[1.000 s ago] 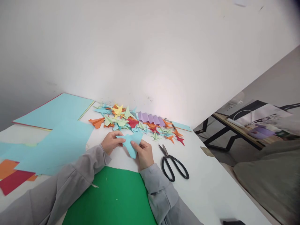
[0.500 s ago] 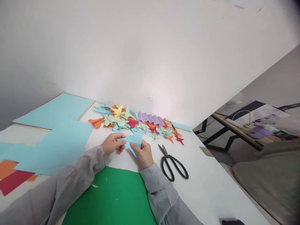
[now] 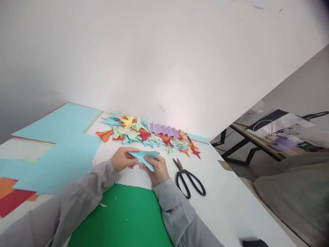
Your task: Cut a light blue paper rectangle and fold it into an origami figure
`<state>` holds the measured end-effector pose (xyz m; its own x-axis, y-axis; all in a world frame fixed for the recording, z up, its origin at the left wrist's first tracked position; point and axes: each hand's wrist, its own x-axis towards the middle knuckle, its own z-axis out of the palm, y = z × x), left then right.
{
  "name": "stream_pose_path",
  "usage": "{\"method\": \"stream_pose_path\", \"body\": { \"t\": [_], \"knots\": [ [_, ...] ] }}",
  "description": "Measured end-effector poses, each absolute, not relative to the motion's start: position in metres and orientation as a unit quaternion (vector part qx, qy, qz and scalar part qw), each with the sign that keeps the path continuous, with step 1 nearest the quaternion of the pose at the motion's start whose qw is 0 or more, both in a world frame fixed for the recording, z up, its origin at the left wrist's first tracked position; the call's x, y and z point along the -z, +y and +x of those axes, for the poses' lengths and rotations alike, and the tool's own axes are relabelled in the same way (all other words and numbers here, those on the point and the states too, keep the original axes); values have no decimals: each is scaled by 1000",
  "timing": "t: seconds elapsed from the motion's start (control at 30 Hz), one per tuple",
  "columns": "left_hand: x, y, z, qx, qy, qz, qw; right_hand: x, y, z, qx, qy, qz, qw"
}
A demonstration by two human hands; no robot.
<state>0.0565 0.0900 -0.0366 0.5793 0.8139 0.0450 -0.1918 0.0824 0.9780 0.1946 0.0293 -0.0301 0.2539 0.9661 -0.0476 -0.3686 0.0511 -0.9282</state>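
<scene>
Between my two hands is a folded light-blue paper piece [image 3: 145,156], held above the white table. My left hand [image 3: 124,159] pinches its pointed left end between thumb and fingers. My right hand [image 3: 157,167] grips the wider right part, thumb on top and the other fingers underneath. Behind the hands lies a pile of small folded paper shapes [image 3: 130,133] in several colours. Black-handled scissors [image 3: 183,175] rest on the table to the right of my right hand, blades pointing away. Below the wrists lies a green sheet [image 3: 123,216].
Light-blue sheets [image 3: 69,161] spread over the left side, with orange [image 3: 6,187] and red paper [image 3: 17,202] at the near left. A purple pleated strip [image 3: 164,130] lies by the wall [image 3: 164,61]. A wooden side table [image 3: 239,130] stands beyond the right edge.
The blue paper has tilted flatter, its upper right flap now lower and pointing right. Both hands keep their hold in nearly the same place. The view has shifted slightly.
</scene>
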Motion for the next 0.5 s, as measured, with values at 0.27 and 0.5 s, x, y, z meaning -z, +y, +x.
{"method": "stream_pose_path", "body": {
  "t": [0.27,0.5],
  "knots": [
    [30,87,59,-408,277,572,655,35,29,195,-543,-351,-418,638],
    [25,89,54,-418,292,599,618,39,28,195,-522,-388,-385,654]
  ]
}}
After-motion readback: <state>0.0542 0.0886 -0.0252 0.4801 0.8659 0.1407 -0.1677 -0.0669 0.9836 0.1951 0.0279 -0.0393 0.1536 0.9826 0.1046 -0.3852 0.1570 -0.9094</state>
